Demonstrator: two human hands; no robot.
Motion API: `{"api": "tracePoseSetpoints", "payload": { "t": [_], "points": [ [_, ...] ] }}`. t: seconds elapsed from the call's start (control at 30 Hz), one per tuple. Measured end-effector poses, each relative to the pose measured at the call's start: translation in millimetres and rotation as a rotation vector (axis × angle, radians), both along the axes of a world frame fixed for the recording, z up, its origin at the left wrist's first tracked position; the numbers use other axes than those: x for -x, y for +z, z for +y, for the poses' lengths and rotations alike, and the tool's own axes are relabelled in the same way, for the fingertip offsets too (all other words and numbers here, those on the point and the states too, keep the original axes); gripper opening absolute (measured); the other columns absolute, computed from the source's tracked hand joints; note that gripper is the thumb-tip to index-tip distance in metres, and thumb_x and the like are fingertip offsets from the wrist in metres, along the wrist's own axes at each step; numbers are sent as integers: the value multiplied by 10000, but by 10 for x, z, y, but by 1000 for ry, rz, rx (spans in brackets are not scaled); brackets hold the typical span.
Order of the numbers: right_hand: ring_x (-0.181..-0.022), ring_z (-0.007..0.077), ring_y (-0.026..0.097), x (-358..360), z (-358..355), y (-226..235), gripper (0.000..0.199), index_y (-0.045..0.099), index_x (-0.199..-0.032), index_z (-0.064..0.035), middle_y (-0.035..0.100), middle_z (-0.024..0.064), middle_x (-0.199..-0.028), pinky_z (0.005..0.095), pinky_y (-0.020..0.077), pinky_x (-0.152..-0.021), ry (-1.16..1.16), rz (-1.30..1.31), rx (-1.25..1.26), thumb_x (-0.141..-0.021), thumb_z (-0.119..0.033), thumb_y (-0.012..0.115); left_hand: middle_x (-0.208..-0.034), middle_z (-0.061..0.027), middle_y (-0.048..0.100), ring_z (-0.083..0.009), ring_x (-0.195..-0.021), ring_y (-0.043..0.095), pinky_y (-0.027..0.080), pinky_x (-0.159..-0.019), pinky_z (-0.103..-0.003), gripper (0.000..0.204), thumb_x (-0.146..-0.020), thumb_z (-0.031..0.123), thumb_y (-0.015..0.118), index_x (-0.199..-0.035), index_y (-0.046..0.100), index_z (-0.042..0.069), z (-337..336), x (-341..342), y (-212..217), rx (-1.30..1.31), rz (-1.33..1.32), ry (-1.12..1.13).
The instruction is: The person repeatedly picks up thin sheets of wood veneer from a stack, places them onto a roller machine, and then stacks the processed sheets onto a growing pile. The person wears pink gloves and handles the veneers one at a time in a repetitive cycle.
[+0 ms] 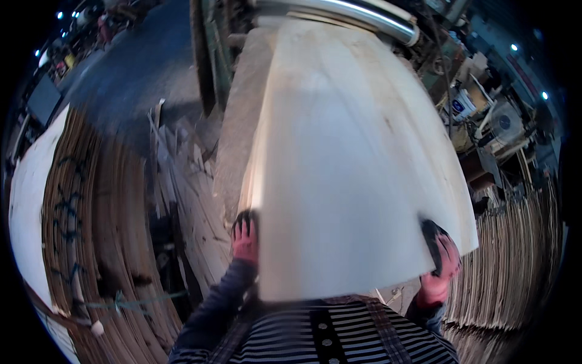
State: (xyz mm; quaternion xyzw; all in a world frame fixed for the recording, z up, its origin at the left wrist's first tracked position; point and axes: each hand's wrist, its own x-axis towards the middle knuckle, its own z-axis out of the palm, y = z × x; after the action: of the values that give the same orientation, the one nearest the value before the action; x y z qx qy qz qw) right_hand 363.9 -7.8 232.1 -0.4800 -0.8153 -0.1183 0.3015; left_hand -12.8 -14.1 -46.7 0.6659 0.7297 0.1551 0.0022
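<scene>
A large pale wood veneer sheet (339, 200), slightly blurred, extends from the roller end toward my body. It lies over other veneer sheets (394, 97), whose edges show at its left and right. My right hand (444, 258), in a pink glove with black fingers, is closed on the sheet's right edge near its close corner. At the left edge, my left hand (245, 239), gloved alike, rests with fingers stretched forward against the sheets' side. Its thumb is hidden.
A shiny metal roller (357, 18) crosses the far end. Tall veneer stacks stand at left (79, 212) and right (503, 261), the left one tied with cord. Loose wood strips (188, 182) lie left of the table. A fan (506, 124) and a white bucket (462, 105) are at far right.
</scene>
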Motion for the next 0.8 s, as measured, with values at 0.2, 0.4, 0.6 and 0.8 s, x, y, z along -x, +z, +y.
{"api": "tracePoseSetpoints", "payload": {
  "t": [0.2,0.4,0.6,0.8],
  "points": [
    [-923,284,540,581,976,205,528,569,-1043,-77,566,100,-1014,377,417,-827,-33,-124,78,-542,-219,656,-1228,-240,388,-360,-1144,365,255,-989,-401,642,-731,241,609,-1237,329,-38,91,-129,1266,46,-552,79],
    [-954,273,529,827,2149,-236,463,531,-1091,-114,554,84,-1046,369,418,-816,-9,-73,39,-654,-231,627,-1059,-112,547,-149,-933,517,411,-791,-253,517,-805,69,510,-1273,294,15,192,-133,1572,20,-1368,259],
    [-1131,262,392,1041,3498,-1250,536,436,-1192,-93,444,104,-1207,414,277,-960,-99,-210,99,-740,-348,567,-1015,-74,579,-131,-914,527,415,-791,-251,362,-799,105,578,-1141,503,12,319,-97,1368,114,-1340,306],
    [-1202,307,291,1215,2477,-1203,606,384,-1230,-59,348,183,-1271,468,167,-1012,229,-195,211,-741,-370,562,-952,-57,577,-138,-846,529,422,-725,-256,348,-847,239,498,-1123,499,27,216,-76,1288,44,-1433,275]
  ]
}}
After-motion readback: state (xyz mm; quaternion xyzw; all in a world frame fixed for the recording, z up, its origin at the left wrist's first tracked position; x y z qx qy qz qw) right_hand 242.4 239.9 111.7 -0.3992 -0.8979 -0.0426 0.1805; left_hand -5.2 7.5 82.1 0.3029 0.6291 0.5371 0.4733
